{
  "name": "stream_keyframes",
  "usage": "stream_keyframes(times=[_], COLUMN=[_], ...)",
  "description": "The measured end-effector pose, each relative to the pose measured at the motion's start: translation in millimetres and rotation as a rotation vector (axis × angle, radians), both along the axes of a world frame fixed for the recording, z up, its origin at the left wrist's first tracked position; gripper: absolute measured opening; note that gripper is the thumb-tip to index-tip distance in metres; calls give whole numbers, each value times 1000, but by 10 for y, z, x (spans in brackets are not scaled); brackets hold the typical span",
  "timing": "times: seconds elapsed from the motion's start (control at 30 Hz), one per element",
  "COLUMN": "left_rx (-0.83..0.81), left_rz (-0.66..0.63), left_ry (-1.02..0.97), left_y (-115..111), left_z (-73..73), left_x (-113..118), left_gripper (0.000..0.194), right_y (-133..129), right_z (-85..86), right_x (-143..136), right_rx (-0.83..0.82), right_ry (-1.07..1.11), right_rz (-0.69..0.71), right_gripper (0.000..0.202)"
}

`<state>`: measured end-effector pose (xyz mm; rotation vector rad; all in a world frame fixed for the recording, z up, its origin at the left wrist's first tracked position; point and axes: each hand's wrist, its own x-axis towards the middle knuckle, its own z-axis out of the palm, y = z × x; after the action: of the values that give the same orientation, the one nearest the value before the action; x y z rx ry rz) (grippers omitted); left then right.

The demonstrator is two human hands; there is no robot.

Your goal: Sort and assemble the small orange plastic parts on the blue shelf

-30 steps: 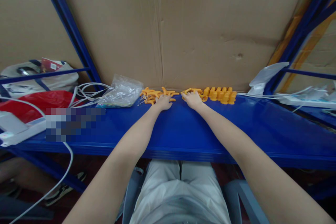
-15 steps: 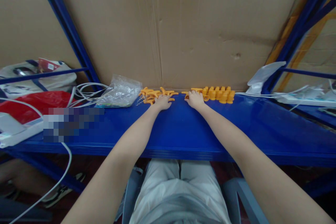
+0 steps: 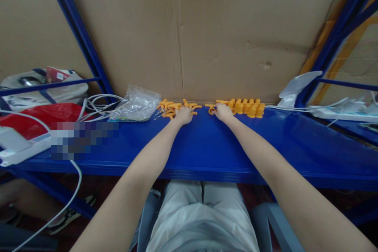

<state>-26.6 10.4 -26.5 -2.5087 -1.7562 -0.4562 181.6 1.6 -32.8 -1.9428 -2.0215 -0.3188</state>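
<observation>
Head view: orange ring (image 3: 211, 112) against right hand (image 3: 224, 112); orange pieces (image 3: 171, 107) against left hand (image 3: 183, 115); grips' closure unclear.

Room at the front, a wall at the back.
Passage is left low over the tabletop (image 3: 203, 149) between the left forearm (image 3: 150, 153) and the right forearm (image 3: 268, 161). At the rear, reach is stopped by the cardboard (image 3: 236, 39); along its foot the way is obstructed by the orange pieces (image 3: 165, 105), then the orange cups (image 3: 252, 108). The left side is crowded by the plastic bag (image 3: 140, 104) and cables (image 3: 102, 104).
</observation>
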Motion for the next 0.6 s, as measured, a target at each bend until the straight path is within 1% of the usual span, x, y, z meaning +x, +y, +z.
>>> stream_keyframes(times=[0.13,0.23,0.27,0.33,0.43,0.5,0.6], left_rx=[23,22,28,55,104,135,191], left_rz=[-2,-2,7,34,61,61,55], left_ry=[-32,-56,-60,-61,-63,-83,-132], left_y=[5,6,3,-10,-44,-73,-118], left_z=[16,31,37,52,87,118,163], left_x=[-11,-10,-4,14,44,59,73], left_gripper=[29,26,26,28,31,32,33], right_y=[107,209,238,279,297,293,299], right_z=[43,117,144,189,220,221,213], right_x=[111,272,336,466,642,731,816], right_rx=[-29,44,76,123,123,67,-63], right_ry=[99,203,228,253,209,161,131], right_rz=[76,120,103,16,-89,-103,-113], right_gripper=[36,38,38,39,45,50,51])
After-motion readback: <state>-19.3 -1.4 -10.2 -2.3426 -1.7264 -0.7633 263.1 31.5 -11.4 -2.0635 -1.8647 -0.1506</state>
